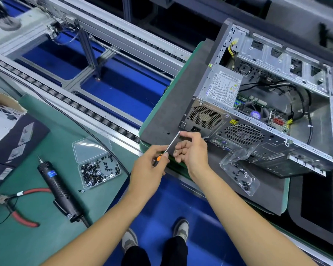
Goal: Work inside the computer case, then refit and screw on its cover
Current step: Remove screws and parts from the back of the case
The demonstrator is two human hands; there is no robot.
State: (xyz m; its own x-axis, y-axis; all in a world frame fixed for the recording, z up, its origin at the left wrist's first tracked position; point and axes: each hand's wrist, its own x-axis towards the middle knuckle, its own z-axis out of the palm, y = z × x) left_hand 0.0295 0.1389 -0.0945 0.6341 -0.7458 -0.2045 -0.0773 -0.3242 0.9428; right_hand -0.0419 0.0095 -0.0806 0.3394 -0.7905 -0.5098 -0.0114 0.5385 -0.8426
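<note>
Conveyor pallet (161, 112), open case (267, 104), screwdriver (170, 145)

Nothing here reads clearly: the white label (222, 88) on the power supply (217, 93) is too small to make out, and the yellow warning sticker (233, 122) shows only a symbol.

Bright, even overhead light, soft shadows, sharp centre, wide-angle bending at edges.

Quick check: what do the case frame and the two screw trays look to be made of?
Computer case: bare sheet metal, dull silver, with punched vent holes. Screw tray on the bench and tray by the case: clear thin plastic, glossy, the screws showing through.
</note>
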